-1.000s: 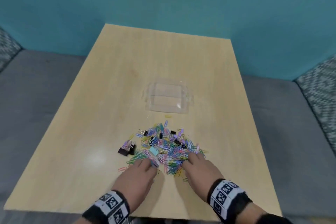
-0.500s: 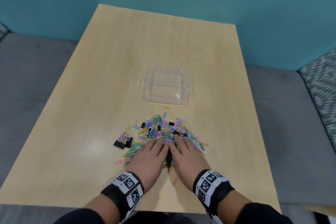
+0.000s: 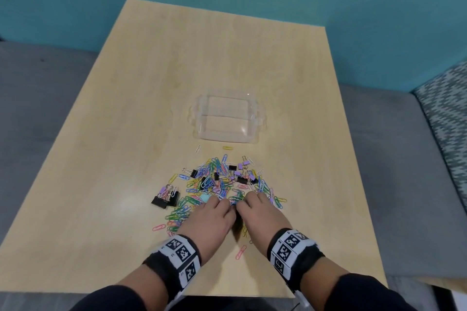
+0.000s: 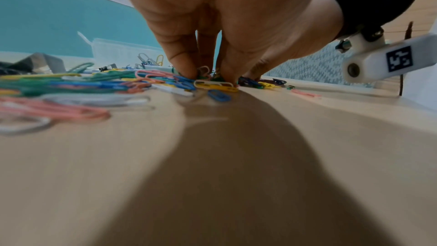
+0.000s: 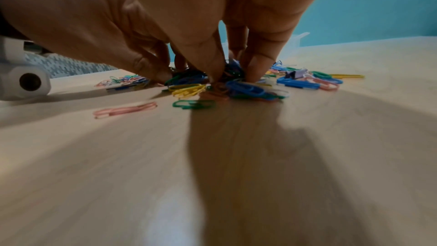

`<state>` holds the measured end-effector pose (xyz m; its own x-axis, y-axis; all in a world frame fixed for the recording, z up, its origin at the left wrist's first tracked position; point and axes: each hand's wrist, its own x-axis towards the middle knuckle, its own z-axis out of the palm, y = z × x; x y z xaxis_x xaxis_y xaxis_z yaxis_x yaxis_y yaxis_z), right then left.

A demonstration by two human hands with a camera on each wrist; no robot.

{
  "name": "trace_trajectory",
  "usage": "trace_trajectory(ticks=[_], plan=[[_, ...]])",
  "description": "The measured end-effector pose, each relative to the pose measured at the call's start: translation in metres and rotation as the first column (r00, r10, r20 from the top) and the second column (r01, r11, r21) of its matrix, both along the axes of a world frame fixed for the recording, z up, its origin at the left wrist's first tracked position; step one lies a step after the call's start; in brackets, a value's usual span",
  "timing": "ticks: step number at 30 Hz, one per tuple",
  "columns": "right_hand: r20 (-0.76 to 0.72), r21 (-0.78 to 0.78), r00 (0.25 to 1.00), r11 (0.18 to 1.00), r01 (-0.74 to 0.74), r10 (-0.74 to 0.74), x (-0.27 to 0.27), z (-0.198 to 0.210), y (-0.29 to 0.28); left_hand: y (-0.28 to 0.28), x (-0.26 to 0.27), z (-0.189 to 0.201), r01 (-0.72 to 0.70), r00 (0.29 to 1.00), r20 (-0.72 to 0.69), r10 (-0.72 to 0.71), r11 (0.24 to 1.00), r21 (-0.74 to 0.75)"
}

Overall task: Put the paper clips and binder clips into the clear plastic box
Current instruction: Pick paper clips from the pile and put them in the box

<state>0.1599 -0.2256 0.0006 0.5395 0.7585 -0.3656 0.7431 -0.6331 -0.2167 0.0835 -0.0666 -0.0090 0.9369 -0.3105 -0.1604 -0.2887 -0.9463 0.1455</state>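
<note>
A heap of coloured paper clips point(image 3: 222, 179) with black and purple binder clips mixed in lies on the wooden table, near my side. The clear plastic box point(image 3: 226, 121) stands empty just beyond the heap. My left hand point(image 3: 219, 206) and right hand point(image 3: 249, 203) sit side by side on the heap's near edge, knuckles raised. In the left wrist view, my left hand point(image 4: 208, 76) has its fingertips curled down into the clips. In the right wrist view, my right hand point(image 5: 232, 78) digs in the same way, thumb and fingers closing on blue and green clips.
Two black binder clips point(image 3: 165, 199) sit apart at the heap's left. Stray pink clips point(image 3: 240, 252) lie near my wrists. The table point(image 3: 126, 134) has grey seating on both sides, a patterned cushion point(image 3: 447, 113) at right and a teal wall behind.
The hands came together from the heap's two sides. Their fingers, flat on the clips half a second ago, have curled down into the heap.
</note>
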Motion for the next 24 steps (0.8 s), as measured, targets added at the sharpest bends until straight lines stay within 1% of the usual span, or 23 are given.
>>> trace_trajectory(ticks=[5,7,11,15,19,22,24], plan=[[-0.065,-0.033,0.998,0.999,0.012,-0.014,0.005,0.007,0.004,0.003,0.006,0.005,-0.015,1.0,-0.025,0.015,1.0,0.008],[-0.07,-0.038,0.997,0.999,0.01,-0.013,0.008,0.009,0.004,0.004,0.009,0.01,-0.03,0.998,-0.051,0.03,1.0,-0.003],[-0.076,-0.011,0.996,0.999,0.035,-0.036,0.013,0.014,0.003,0.008,0.012,0.007,-0.096,0.99,-0.108,0.091,0.994,-0.041],[-0.132,-0.03,0.982,0.99,0.135,-0.138,0.019,0.011,0.001,0.004,0.015,0.011,-0.156,0.971,-0.194,0.142,0.986,-0.058],[-0.189,0.001,0.939,0.956,0.294,-0.288,0.025,0.007,0.001,0.001,0.02,0.022,-0.162,0.952,-0.273,0.14,0.985,-0.058],[-0.288,0.024,0.882,0.918,0.395,-0.372,0.034,0.015,0.0,0.007,0.02,0.018,-0.213,0.946,-0.278,0.169,0.967,-0.137],[-0.378,0.007,0.829,0.894,0.448,-0.413,0.041,0.022,0.001,0.012,0.02,0.017,-0.262,0.946,-0.243,0.213,0.945,-0.194]])
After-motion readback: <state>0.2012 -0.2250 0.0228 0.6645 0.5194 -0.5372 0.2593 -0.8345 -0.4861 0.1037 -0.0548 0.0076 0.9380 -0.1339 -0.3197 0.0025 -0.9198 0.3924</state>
